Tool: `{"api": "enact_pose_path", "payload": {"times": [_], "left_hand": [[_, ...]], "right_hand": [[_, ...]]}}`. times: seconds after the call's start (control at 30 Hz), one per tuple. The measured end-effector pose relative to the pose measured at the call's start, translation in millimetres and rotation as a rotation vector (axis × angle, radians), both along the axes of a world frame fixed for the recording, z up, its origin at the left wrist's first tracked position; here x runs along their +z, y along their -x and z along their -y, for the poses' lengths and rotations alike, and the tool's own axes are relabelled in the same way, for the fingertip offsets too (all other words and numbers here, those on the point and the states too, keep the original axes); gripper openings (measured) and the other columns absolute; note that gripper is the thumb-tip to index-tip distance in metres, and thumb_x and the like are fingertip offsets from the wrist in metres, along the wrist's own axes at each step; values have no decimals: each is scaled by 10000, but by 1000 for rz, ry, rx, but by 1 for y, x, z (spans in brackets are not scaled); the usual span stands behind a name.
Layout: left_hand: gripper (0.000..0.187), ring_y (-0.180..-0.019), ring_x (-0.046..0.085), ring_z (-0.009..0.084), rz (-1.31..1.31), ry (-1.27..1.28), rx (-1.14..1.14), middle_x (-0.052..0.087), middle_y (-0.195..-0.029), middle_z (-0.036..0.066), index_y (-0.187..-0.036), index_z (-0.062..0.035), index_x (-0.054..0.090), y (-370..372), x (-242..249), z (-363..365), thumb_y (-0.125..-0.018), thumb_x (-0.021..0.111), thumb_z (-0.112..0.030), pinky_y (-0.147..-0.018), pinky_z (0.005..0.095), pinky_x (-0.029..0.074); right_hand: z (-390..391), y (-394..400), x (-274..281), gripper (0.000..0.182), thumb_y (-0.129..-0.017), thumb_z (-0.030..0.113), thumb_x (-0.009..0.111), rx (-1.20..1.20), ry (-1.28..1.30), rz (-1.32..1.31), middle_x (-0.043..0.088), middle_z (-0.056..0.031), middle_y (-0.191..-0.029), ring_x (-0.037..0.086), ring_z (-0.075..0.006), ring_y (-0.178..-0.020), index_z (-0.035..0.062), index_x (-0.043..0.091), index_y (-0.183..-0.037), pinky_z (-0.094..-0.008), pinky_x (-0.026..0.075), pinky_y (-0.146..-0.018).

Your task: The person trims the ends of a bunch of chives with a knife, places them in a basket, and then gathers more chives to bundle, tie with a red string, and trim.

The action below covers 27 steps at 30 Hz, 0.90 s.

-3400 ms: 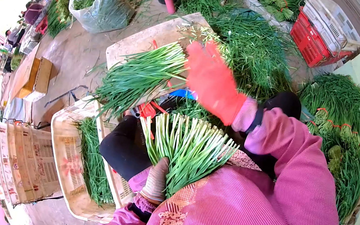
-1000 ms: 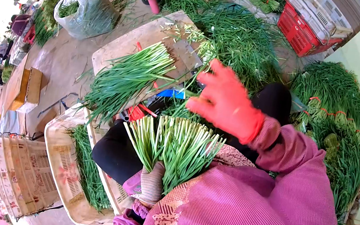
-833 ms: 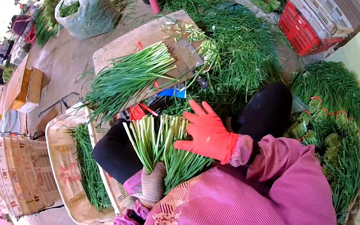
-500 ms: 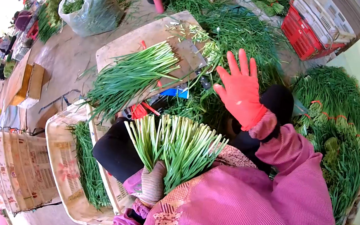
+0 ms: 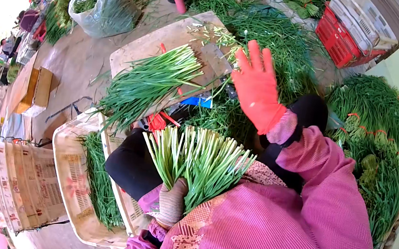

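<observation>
A fanned bunch of green stalks (image 5: pixel 203 164) with pale cut ends up is held in my left hand (image 5: pixel 172 202), which wears a greyish glove. My right hand (image 5: pixel 258 89), in an orange-red glove, is raised with its fingers spread and holds nothing. Ahead of the held bunch, a pile of loose green stalks (image 5: pixel 156 84) lies across a wooden board (image 5: pixel 130 51). Orange-red ties (image 5: pixel 160 120) hang at the board's near edge, beside a blue object (image 5: pixel 197 101).
On the left stand a white crate (image 5: pixel 64 171) with greens inside and a stack of crates (image 5: pixel 23 185). Bundled greens (image 5: pixel 375 136) lie at right, below a red crate (image 5: pixel 336 37). A plastic bag (image 5: pixel 105 13) and a pink bottle (image 5: pixel 178 2) are farther off.
My right hand has moved a little left and up, its fingers still spread. My left hand keeps hold of the bunch in nearly the same place. The view has shifted slightly.
</observation>
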<state>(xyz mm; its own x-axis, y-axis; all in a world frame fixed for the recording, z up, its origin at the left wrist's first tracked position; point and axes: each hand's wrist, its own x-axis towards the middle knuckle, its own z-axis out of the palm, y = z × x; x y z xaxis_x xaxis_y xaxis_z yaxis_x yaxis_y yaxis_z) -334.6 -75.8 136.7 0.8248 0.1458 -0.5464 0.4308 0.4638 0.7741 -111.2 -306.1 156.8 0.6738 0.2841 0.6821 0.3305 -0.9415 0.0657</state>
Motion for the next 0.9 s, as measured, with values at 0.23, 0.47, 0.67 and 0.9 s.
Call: {"api": "enact_pose_path", "payload": {"times": [0.23, 0.47, 0.67, 0.9], "left_hand": [[214, -769, 524, 81, -53, -13, -26, 605, -900, -40, -1130, -49, 644, -6, 5, 2, -931, 583, -99, -699, 234, 436], [267, -776, 561, 115, -15, 13, -16, 630, -959, -3, -1199, -45, 602, -3, -1, -2, -944, 567, -112, -701, 256, 463], [299, -890, 623, 153, -50, 22, -21, 657, -1071, 41, -1248, -31, 577, 1, -8, -8, -960, 559, -107, -783, 297, 520], [309, -869, 608, 131, 9, 98, 26, 653, -1045, 25, -1231, -34, 593, -1, -2, 1, -937, 596, -131, -770, 278, 506]], "right_hand": [[-30, 76, 28, 320, -823, 408, 668, 627, -142, -758, 594, -73, -1249, 344, -376, -1383, 95, 698, -884, -561, 229, -1147], [-22, 96, -6, 488, -780, 510, 690, 579, -11, -899, 421, -192, -1479, 194, -456, -1450, 72, 709, -992, -601, 140, -1165], [-36, 92, -7, 358, -800, 466, 694, 594, -168, -1141, 425, -114, -1494, 170, -470, -1453, 132, 722, -927, -604, 101, -1168], [-21, 68, -23, 118, -811, 254, 636, 410, -550, -942, 647, -69, -1076, 495, -361, -1217, 167, 709, -844, -614, 206, -1122]]}}
